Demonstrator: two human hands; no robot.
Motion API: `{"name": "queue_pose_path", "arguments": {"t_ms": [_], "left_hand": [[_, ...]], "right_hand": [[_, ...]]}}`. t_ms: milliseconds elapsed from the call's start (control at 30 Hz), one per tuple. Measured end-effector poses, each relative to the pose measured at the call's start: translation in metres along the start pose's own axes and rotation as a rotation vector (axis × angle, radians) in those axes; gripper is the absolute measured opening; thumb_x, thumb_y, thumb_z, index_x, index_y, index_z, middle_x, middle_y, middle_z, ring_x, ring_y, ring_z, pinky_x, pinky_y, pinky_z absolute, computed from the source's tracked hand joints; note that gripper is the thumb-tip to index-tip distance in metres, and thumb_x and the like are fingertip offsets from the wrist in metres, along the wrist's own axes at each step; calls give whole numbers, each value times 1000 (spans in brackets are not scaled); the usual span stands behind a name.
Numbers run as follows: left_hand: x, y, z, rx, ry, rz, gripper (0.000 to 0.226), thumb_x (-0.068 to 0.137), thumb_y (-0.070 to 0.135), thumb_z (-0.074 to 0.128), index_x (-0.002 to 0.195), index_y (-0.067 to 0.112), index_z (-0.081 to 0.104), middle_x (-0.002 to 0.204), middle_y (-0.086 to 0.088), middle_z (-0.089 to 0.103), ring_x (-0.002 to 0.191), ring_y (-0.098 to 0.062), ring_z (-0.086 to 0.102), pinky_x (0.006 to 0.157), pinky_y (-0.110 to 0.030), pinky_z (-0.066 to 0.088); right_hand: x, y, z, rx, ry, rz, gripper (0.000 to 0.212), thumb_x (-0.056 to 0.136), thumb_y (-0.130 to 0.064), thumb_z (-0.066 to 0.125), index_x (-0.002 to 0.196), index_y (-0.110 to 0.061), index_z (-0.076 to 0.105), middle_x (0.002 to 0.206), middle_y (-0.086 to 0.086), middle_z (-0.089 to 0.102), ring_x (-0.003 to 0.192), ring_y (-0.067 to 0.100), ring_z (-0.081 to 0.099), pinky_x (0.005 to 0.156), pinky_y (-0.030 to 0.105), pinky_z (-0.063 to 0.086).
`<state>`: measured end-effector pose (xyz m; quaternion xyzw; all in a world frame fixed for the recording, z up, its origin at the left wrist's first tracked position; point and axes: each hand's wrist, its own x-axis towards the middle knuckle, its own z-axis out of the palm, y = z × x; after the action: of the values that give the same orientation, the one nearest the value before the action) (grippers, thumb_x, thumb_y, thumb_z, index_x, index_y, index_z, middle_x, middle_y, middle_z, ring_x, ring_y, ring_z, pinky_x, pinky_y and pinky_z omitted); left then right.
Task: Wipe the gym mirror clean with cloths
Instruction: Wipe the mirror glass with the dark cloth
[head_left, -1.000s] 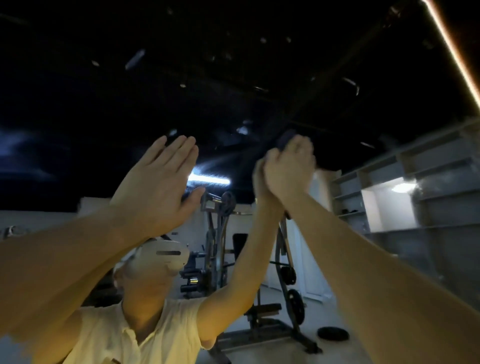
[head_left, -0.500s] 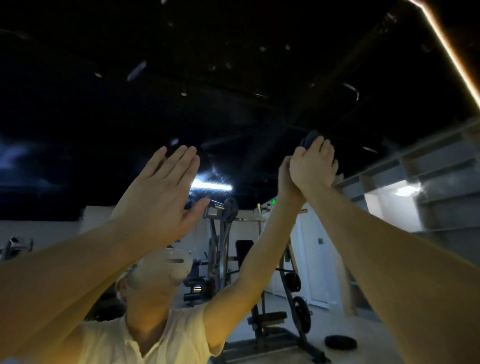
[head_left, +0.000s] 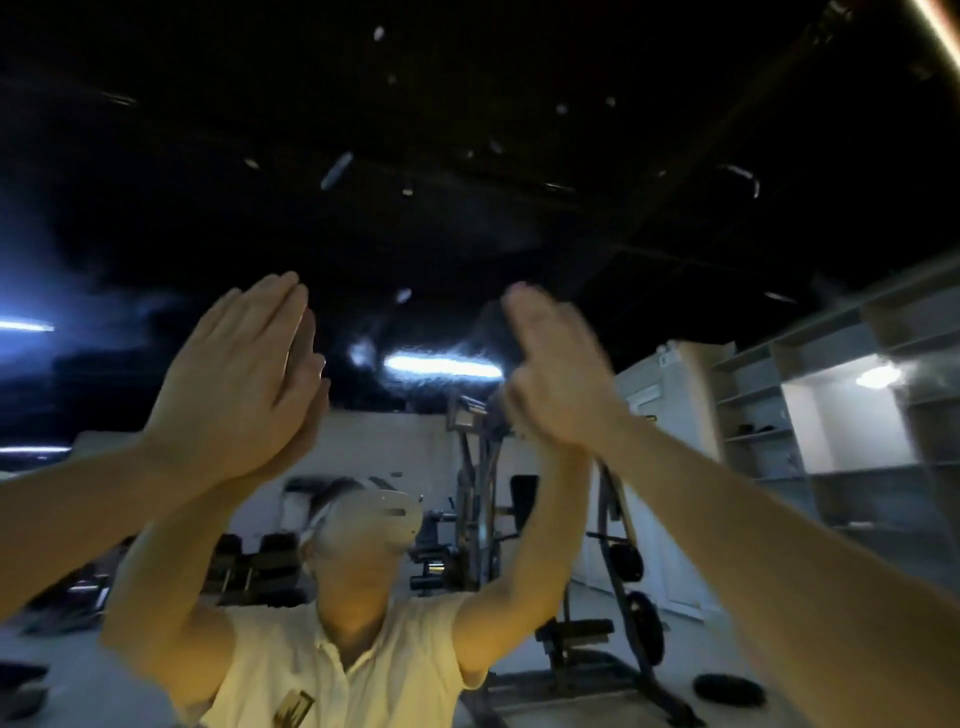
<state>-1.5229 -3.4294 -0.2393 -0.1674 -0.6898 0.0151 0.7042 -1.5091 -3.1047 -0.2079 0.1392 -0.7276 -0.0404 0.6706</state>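
Observation:
The gym mirror (head_left: 467, 156) fills the view and carries smears and specks across its dark upper part. My right hand (head_left: 558, 374) is raised against the glass and blurred by motion. It presses a dark cloth (head_left: 493, 325), of which only an edge shows past the fingers. My left hand (head_left: 244, 374) lies flat on the glass to the left, fingers straight and together, touching its own reflection. No cloth shows under it. My reflection in a pale shirt and a white headset stands below, between my arms.
The mirror reflects a weight machine (head_left: 483, 493), a round weight plate on the floor (head_left: 730, 691), grey shelving on the right (head_left: 831, 405) and bright ceiling strip lights (head_left: 441, 366).
My right hand with the cloth slid right along the glass, then back left and slightly down. The left hand stayed flat in place. The view tilted up a little.

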Motion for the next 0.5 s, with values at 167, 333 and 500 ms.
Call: {"name": "queue_pose_path", "arguments": {"t_ms": [167,333,500], "left_hand": [[-25,-7,9,110,-48,45,77,106,52,16,162,0,17,171,-19,15,159,-28,11,129,-48,13],[-28,-9,16,83,-33,48,72,106,47,11,163,2,10,172,-16,5,161,-24,1,131,-44,5],[-28,-12,11,-22,-52,52,70,102,37,15,163,4,12,172,-14,7,160,-23,3,131,-42,6]], "right_hand": [[48,5,2,-6,65,558,69,102,-33,26,162,-2,15,170,16,15,158,27,12,127,46,12],[24,-113,34,-75,103,-24,68,102,-35,24,162,-5,18,170,16,15,158,27,11,128,48,14],[-34,-127,38,-82,-94,-608,67,99,-30,39,160,-6,25,169,14,19,158,25,13,129,46,10]]}}
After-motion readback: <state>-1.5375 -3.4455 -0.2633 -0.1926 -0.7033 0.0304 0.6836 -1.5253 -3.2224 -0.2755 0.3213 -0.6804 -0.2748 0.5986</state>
